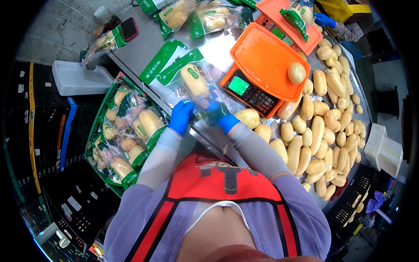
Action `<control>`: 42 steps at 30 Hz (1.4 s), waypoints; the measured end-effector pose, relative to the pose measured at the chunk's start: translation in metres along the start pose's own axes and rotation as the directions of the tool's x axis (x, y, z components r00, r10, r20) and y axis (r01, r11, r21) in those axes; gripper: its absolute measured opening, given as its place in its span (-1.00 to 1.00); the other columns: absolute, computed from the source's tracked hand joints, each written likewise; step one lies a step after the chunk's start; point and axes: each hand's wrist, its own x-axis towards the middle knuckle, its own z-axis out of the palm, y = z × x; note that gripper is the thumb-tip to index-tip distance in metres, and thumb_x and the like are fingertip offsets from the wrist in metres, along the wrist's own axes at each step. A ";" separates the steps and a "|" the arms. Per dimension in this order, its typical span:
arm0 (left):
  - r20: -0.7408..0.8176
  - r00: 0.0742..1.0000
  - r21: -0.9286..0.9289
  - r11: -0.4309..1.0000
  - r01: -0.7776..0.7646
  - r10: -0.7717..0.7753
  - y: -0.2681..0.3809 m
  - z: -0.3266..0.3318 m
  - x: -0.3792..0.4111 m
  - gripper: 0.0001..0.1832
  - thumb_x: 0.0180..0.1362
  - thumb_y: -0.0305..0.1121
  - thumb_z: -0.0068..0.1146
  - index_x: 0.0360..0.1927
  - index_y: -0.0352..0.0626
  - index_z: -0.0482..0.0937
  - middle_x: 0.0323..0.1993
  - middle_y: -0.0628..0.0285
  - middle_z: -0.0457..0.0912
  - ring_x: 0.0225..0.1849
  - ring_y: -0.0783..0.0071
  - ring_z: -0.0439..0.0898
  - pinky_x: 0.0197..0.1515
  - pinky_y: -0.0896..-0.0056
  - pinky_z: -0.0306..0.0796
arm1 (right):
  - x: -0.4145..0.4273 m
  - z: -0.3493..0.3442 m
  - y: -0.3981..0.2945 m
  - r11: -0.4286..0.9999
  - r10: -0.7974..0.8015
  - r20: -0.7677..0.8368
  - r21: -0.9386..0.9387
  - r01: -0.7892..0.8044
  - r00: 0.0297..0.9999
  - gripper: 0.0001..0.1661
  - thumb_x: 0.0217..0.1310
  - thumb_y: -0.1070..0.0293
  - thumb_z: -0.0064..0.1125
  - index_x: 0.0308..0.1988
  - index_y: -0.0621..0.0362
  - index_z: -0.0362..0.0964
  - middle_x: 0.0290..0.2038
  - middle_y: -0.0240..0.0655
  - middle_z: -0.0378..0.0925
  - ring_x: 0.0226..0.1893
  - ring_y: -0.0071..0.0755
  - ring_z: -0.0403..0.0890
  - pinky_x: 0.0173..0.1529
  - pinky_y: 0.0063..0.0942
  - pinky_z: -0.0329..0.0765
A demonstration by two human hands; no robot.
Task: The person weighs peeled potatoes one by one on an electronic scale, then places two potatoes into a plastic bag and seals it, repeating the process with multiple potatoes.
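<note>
Both of my hands wear blue gloves. My left hand (181, 116) pinches the near edge of a clear plastic bag (178, 70) with a green printed end. Inside the bag lies a pale peeled lotus root segment (193, 79), and printed lotus slices show on the film. My right hand (226, 121) is at the bag's near right side. Its fingers show blurred through the film, close to the root; whether they grip it is unclear. Beneath the bag, more flat green-and-clear bags (163, 60) lie on the metal table (131, 54).
Right of the bag, an orange scale (258, 62) carries one root piece (296, 73). Many loose lotus roots (317, 134) cover the table's right side. A green crate (98, 131) at left holds filled bags. Across the table, a person's gloved hand (324, 20) is beside another scale (288, 24).
</note>
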 end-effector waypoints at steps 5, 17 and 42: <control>0.048 0.998 -0.006 0.999 -0.049 0.049 0.000 -0.014 0.005 -0.89 0.22 -0.33 0.09 -0.35 -0.13 0.51 -0.56 0.42 0.45 -0.59 0.69 0.38 -0.57 0.65 0.23 | 0.000 0.022 -0.043 0.985 0.104 0.022 -0.138 -0.100 0.994 -0.56 0.38 0.24 -0.25 0.18 0.16 0.16 0.05 -0.25 0.40 0.03 -0.32 0.46 0.11 -0.39 0.45; 0.036 0.999 0.017 1.000 -0.020 0.019 0.016 0.008 0.003 -0.87 0.24 -0.29 0.05 -0.31 -0.10 0.55 -0.48 0.41 0.55 -0.50 0.69 0.44 -0.49 0.62 0.28 | -0.096 -0.036 -0.119 0.596 -0.616 -0.213 -0.756 0.271 0.759 -0.78 0.15 0.45 0.20 -0.16 0.26 0.52 -0.33 -0.32 0.58 -0.30 -0.52 0.55 -0.13 -0.52 0.50; -0.010 0.999 -0.049 0.998 0.035 -0.036 0.019 -0.004 -0.002 -0.84 0.23 -0.24 0.09 -0.38 -0.08 0.49 -0.60 0.41 0.44 -0.66 0.65 0.34 -0.63 0.59 0.19 | -0.152 0.022 -0.066 0.933 0.261 -0.182 0.301 -0.198 0.948 -0.41 0.32 0.13 0.02 0.24 0.14 0.16 0.10 -0.32 0.41 0.13 -0.38 0.40 0.14 -0.42 0.37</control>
